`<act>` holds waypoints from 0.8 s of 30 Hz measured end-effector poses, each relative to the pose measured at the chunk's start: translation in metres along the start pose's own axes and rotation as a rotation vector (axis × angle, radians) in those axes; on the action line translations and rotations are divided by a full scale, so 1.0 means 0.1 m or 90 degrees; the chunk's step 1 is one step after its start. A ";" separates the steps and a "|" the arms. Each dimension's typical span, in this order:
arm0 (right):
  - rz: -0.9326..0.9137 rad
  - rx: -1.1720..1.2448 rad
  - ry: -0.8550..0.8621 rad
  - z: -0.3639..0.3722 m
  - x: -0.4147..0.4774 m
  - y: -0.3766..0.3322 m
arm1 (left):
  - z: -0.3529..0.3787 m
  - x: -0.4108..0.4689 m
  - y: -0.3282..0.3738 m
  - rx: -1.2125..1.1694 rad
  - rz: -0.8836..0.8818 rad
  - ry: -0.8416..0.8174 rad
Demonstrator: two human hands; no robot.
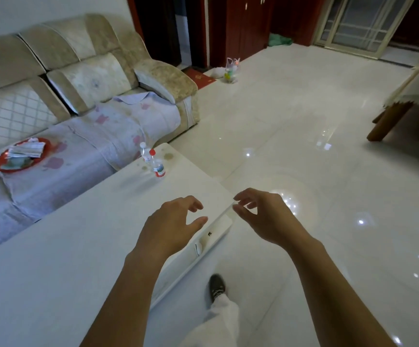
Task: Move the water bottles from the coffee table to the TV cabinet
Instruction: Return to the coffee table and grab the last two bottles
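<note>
Two clear water bottles stand upright and close together near the far corner of the white coffee table [78,236]. The nearer bottle [158,165] has a red cap and a red label; the one behind it [145,151] has a white cap. My left hand [173,224] hovers over the table's right edge, fingers apart and empty, well short of the bottles. My right hand [261,214] is beside it, just past the table edge above the floor, fingers curled and apart, holding nothing. The TV cabinet is not in view.
A beige sofa [83,78] with a pale cover runs along the table's far side, with a red tray [23,156] of papers on it. Glossy white floor tiles [303,159] spread to the right. A wooden chair or table [403,103] under a cloth stands at right. My foot [217,286] is by the table.
</note>
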State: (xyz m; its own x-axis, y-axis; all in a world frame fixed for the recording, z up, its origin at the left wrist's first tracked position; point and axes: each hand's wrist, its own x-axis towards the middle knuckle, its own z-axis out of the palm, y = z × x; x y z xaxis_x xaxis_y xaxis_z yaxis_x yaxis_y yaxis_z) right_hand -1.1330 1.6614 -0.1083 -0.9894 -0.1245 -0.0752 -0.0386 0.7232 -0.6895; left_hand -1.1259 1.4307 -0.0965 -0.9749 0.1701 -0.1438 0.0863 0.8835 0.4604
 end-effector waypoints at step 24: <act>-0.024 -0.081 -0.020 -1.22 3.18 0.75 | -0.22 3.29 0.48 -0.037 -0.061 -0.030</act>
State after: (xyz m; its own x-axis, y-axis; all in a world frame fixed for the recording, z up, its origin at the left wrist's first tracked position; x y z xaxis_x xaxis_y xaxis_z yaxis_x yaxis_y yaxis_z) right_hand -1.4679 1.7584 -0.0959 -0.9820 -0.1733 -0.0754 -0.0950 0.7976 -0.5957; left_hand -1.4470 1.5192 -0.1027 -0.9672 0.1082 -0.2300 -0.0197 0.8703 0.4922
